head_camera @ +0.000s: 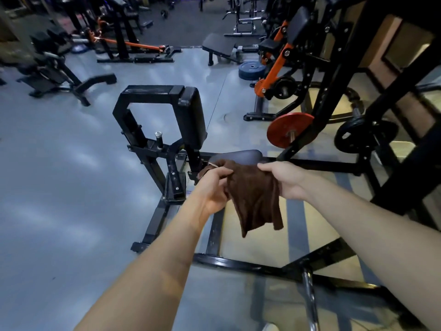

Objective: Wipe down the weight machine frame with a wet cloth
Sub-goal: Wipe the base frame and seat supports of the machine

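Both hands, left hand (pixel 214 187) and right hand (pixel 284 180), pinch the brown cloth (pixel 255 199), fingers clamped on its top edge. Fold it into a pad before wiping the black frame (pixel 148 96).

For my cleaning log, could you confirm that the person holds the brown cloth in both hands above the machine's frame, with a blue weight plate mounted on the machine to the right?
Not quite: the mounted weight plate is red, not blue, as the head view shows. The rest stands: the left hand and right hand both hold the brown cloth above the frame.
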### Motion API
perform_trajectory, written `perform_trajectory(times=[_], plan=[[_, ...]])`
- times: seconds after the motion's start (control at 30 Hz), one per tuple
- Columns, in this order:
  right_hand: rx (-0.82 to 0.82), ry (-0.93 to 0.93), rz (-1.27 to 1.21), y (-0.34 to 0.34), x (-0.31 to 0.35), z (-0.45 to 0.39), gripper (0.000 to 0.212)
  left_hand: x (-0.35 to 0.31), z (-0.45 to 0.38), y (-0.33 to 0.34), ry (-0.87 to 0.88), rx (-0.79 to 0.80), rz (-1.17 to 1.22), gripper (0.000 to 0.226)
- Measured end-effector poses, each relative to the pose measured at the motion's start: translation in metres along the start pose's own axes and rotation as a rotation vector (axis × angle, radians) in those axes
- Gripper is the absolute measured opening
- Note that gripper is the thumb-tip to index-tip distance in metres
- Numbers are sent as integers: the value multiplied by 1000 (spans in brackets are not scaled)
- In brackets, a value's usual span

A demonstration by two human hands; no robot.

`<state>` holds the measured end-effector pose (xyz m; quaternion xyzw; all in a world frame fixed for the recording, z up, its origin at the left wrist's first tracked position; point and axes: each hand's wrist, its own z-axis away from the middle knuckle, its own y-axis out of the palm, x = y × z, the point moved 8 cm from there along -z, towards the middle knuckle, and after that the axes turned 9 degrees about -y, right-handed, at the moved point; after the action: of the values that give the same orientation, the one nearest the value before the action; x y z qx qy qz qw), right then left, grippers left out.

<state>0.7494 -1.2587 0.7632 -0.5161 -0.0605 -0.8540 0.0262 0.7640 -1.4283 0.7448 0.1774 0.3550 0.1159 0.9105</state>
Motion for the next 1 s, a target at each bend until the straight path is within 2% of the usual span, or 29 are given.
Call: perform_trajectory(times=[0.1,0.2,0.27,0.3,0.37,0.5,0.57,0.6,0.67,0.7,0.77,0.8,0.9,1.0], plan=[[-83,-76,23,-20,0,-10,30,9,-8,2,-38,-97,-59,11],[-121,-123,7,-33,-2,-13,24,15,-17,8,-69,-168,-39,16],[-141,-146,-30,-46,-4,-12,23,15,-26,10,-25,-203,-3,10],[-156,-159,-44,-53,-3,-12,23,12,-31,12,16,-209,-12,12],[-192,-187,-57,-69,-4,-11,24,8,-42,20,103,-210,-81,36],[-361,-209,-20,-109,-15,-4,5,7,-63,49,203,-172,-358,44],[-442,-199,18,-128,-24,-4,6,8,-74,65,216,-121,-553,55],[-465,-192,39,-135,-28,-4,14,9,-82,71,214,-101,-633,55],[-504,-172,31,-151,-38,-6,28,10,-100,80,218,-74,-744,42],[-526,-158,7,-158,-42,-5,26,9,-110,83,208,-76,-738,34],[-563,-137,-31,-171,-50,-5,7,12,-130,86,157,-85,-678,21],[-569,-128,-45,-174,-52,-5,9,13,-135,86,139,-91,-644,17],[-653,-108,-25,-199,-67,-7,12,18,-169,107,129,-23,-677,16],[-765,-128,-36,-228,-72,-10,27,19,-196,135,181,59,-691,16]])
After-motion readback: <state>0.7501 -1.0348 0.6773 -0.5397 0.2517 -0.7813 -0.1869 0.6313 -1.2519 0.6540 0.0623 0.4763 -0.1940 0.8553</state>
